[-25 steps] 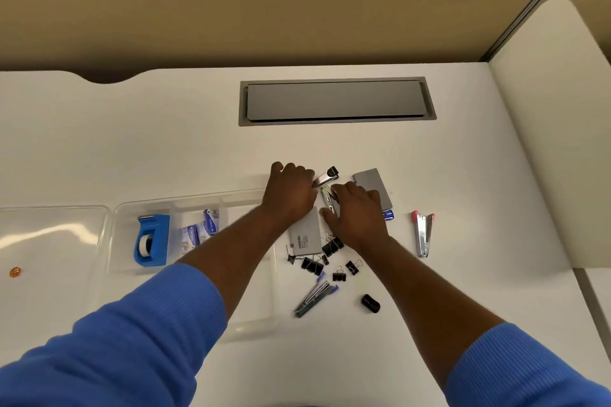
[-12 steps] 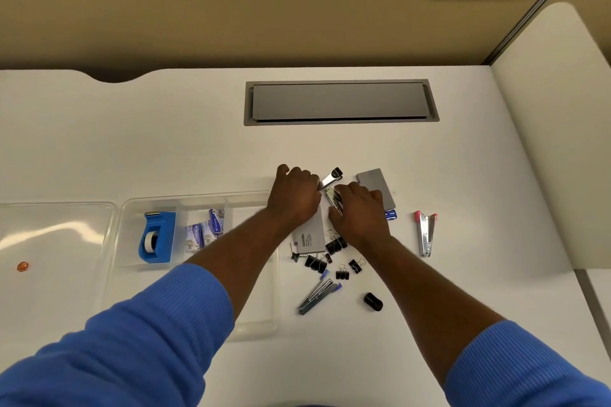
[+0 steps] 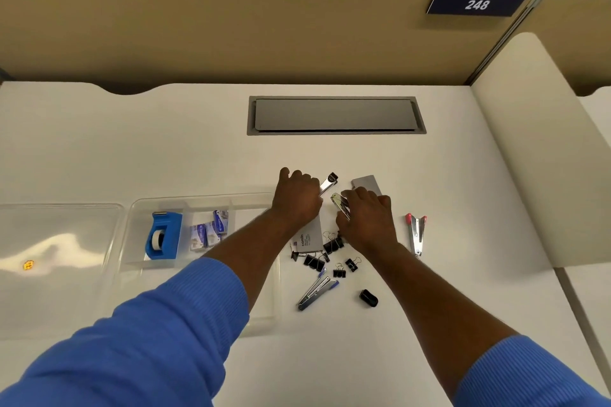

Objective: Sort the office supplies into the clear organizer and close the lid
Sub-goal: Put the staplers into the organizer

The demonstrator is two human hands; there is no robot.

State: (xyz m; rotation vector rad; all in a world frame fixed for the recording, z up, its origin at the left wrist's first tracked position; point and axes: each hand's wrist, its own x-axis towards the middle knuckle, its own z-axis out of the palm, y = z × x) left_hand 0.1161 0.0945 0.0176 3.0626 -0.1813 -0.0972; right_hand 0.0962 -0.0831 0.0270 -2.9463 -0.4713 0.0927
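Note:
My left hand (image 3: 299,196) is closed around one end of a black and silver stapler (image 3: 328,183) whose tip sticks out past my knuckles. My right hand (image 3: 365,216) grips a small silver stapler (image 3: 339,203) just right of it. The clear organizer (image 3: 139,208) lies to the left, holding a blue tape dispenser (image 3: 164,235) and small staple boxes (image 3: 209,230). Its clear lid (image 3: 59,235) lies flat further left. Below my hands are a grey box (image 3: 309,236), several black binder clips (image 3: 330,254), a blue stapler (image 3: 315,292) and a black cap (image 3: 368,298).
A red-handled staple remover (image 3: 416,235) lies to the right and a grey card case (image 3: 367,183) sits behind my right hand. A grey cable hatch (image 3: 335,115) is set in the desk further back. A white divider panel (image 3: 535,155) borders the desk's right side.
The camera tilted up a little. Both hands stayed on the two staplers, with my right hand shifting slightly right.

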